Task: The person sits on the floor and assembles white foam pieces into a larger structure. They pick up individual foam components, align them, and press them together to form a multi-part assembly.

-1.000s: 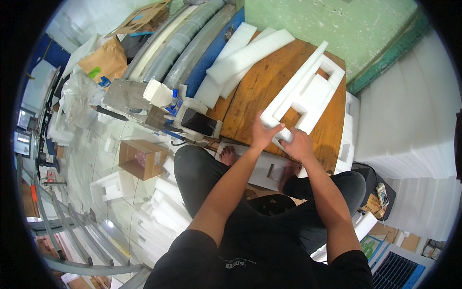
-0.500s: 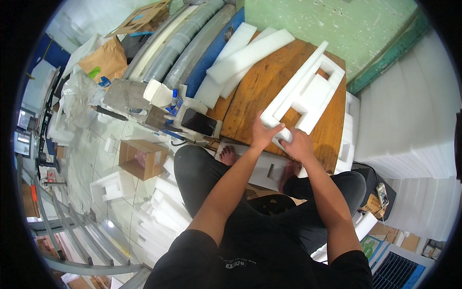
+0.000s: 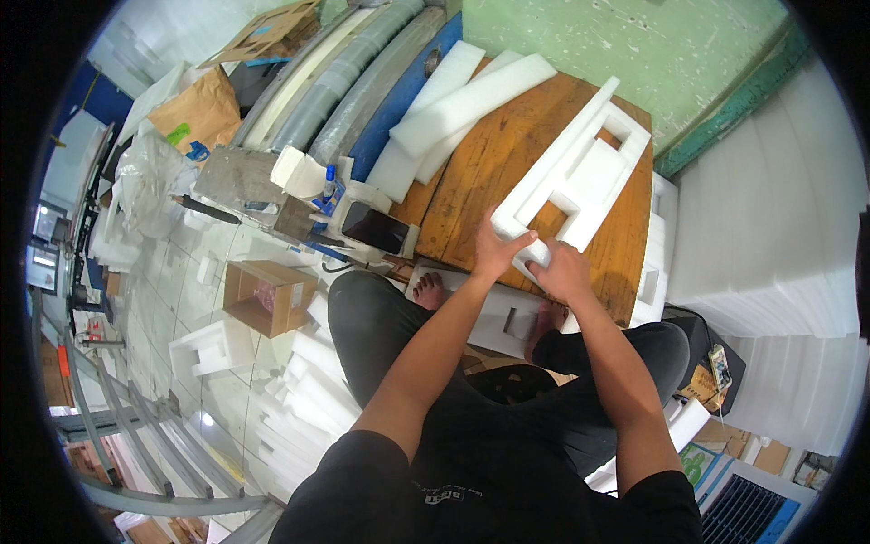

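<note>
On a wooden table lies a long white foam insert with several rectangular cut-outs and a raised strip along its left side. Both my hands grip its near end. My left hand wraps the near left corner, thumb resting on top. My right hand is closed on the near edge close beside it, thumb toward the left one. The fingers under the foam are partly hidden. Behind the insert, at the table's far left, several flat white foam strips lie across one another.
A smartphone and a blue marker sit left of the table. An open cardboard box stands on the tiled floor near loose white foam pieces. Tall stacked foam sheets rise on the right; a green wall closes the back.
</note>
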Demonstrator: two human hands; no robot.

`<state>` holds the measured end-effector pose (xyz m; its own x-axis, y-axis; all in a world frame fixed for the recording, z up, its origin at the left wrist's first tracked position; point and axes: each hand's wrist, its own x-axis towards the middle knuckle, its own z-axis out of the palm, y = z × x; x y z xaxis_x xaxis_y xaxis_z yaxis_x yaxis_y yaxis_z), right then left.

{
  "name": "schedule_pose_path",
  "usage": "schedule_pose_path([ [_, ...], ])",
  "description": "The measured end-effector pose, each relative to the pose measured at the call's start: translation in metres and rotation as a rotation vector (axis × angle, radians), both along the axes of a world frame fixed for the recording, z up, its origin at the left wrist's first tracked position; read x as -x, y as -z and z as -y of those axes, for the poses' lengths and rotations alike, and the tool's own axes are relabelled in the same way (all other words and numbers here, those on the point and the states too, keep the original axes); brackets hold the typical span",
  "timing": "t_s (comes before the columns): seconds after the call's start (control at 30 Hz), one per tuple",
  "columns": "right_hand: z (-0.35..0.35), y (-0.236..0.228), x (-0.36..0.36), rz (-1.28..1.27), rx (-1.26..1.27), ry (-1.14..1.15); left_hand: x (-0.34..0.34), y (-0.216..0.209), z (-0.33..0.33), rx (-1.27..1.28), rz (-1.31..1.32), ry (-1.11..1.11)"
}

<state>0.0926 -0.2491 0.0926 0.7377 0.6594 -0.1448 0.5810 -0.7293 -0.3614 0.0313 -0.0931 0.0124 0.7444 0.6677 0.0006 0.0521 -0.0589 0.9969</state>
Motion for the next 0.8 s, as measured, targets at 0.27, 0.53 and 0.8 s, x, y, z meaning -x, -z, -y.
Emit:
schedule_pose_path([
  [0.27,-0.001,0.001,0.0,-0.004,-0.017,0.004,0.0,0.0,0.0,-0.003,-0.012,-0.01],
  [0.53,0.0,0.004,-0.001,0.02,-0.028,0.0,0.001,-0.007,0.0,0.003,0.0,0.0],
  [0.8,0.0,0.003,0.0,0.009,-0.005,0.008,0.002,-0.013,0.003,0.019,-0.003,-0.015],
])
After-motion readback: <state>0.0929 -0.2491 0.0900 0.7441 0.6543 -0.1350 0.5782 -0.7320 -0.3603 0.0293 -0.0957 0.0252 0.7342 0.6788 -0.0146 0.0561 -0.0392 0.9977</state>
